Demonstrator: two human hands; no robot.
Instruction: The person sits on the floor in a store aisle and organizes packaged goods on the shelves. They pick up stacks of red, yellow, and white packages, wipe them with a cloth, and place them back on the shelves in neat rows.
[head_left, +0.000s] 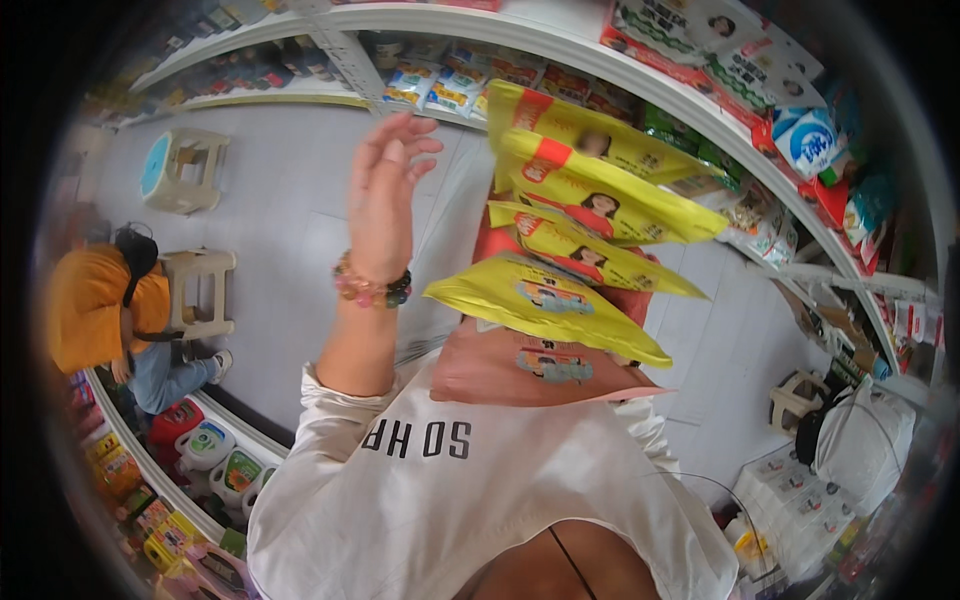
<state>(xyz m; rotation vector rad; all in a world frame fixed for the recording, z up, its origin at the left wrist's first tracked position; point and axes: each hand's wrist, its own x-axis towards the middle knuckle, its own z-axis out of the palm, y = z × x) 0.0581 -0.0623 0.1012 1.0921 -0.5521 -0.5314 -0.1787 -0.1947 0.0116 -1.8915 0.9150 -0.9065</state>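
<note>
My left hand (390, 172) is raised in front of me with loosely bent fingers and nothing in it. A beaded bracelet (371, 281) circles that wrist. Just beside it, a row of glossy yellow packets (592, 187) leans in overlapping layers, some printed with a figure in red. The nearest yellow packet (547, 300) shows a different print. Closest to my chest is a pink packet (525, 367). Red material (491, 244) shows beneath the packets. My right hand is out of view; only its white sleeve (649, 427) shows, running behind the packets.
Store shelves with bagged goods (454, 82) curve along the far side and right. Plastic stools (184, 169) stand on the grey floor (285, 202). A person in orange (112, 307) is at left, near detergent jugs (236, 476). A white sack (862, 450) lies at right.
</note>
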